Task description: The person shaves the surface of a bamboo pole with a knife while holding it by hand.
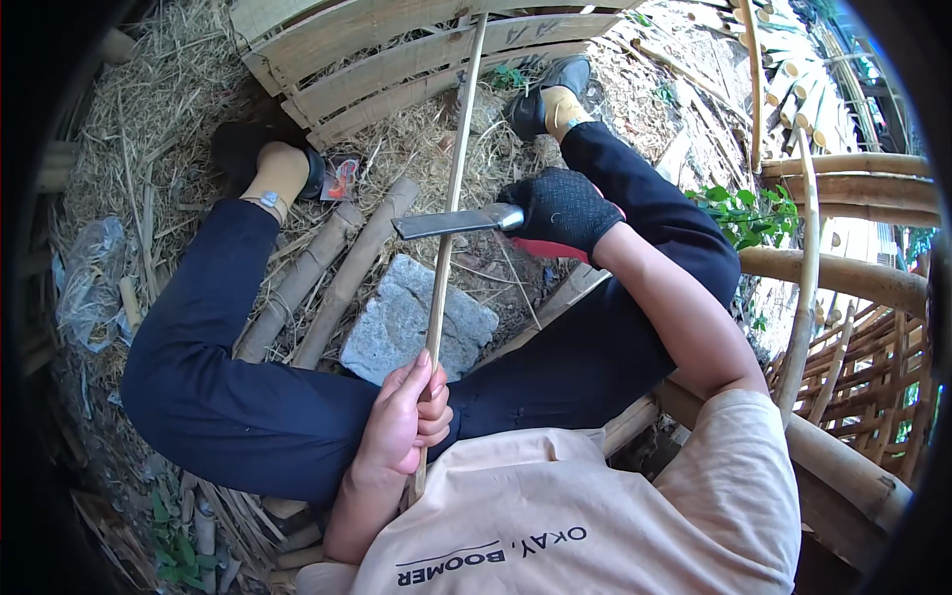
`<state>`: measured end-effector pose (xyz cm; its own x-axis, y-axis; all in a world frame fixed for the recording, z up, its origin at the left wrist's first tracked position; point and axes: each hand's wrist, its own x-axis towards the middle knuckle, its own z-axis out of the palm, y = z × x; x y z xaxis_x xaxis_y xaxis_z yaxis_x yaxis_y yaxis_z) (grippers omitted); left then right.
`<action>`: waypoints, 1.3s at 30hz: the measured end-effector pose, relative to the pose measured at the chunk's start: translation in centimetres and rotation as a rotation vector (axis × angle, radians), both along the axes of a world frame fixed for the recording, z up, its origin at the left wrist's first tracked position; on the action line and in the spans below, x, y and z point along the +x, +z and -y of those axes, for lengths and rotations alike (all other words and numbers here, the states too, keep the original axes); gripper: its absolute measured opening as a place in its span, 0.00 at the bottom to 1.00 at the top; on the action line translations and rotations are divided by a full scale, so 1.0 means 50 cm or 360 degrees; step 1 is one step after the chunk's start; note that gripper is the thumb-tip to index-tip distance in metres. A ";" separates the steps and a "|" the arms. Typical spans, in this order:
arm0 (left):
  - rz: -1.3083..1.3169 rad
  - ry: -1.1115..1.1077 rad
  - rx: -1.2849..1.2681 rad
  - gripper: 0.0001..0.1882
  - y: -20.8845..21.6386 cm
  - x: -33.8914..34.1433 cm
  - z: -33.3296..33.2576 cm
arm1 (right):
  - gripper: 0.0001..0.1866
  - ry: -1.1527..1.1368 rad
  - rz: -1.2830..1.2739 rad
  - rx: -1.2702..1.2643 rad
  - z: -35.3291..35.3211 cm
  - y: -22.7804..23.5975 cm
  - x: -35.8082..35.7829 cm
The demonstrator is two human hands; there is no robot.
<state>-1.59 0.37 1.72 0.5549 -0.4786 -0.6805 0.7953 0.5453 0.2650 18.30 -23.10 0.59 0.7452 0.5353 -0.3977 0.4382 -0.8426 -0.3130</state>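
Bamboo strip (448,208), long and thin, runs from the person's lap away over a grey stone block (412,322) to the slatted wooden pallet (397,59) beyond the feet. The left hand (405,421), bare, has its grip closed round the near end of the strip, just above the lap. The right hand (565,210), in a dark glove, has its grip closed on the handle of a flat-bladed cleaver (454,221), whose blade lies across the strip about midway along it, seemingly touching it.

To do this step well, I judge that the left hand should keep the strip straight and steady, well back from the blade, while the edge meets the strip at a shallow angle and pushes away from the body, taking off thin shavings rather than biting deep. Both legs lie spread on either side of the line of the cut, which is sensible.

Two thicker bamboo poles (317,278) rest on the straw (149,129) beside the stone, and more curved bamboo (843,278) is stacked to the right.
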 end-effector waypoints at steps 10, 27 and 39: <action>0.0003 0.0018 0.0057 0.20 0.004 -0.001 0.002 | 0.12 -0.0137 0.0155 -0.0062 0.009 -0.020 0.033; 0.0025 0.0064 -0.0133 0.23 -0.007 -0.005 -0.006 | 0.15 0.0235 0.0044 0.0111 0.002 0.018 -0.005; 0.0078 0.0016 0.0028 0.21 -0.004 -0.005 0.011 | 0.10 -0.0145 0.0203 -0.0080 0.006 0.003 0.026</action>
<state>-1.84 -0.20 1.51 0.5925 -0.4611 -0.6606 0.7757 0.5478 0.3133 19.62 -23.39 0.75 0.8357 0.4451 -0.3216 0.3930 -0.8938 -0.2159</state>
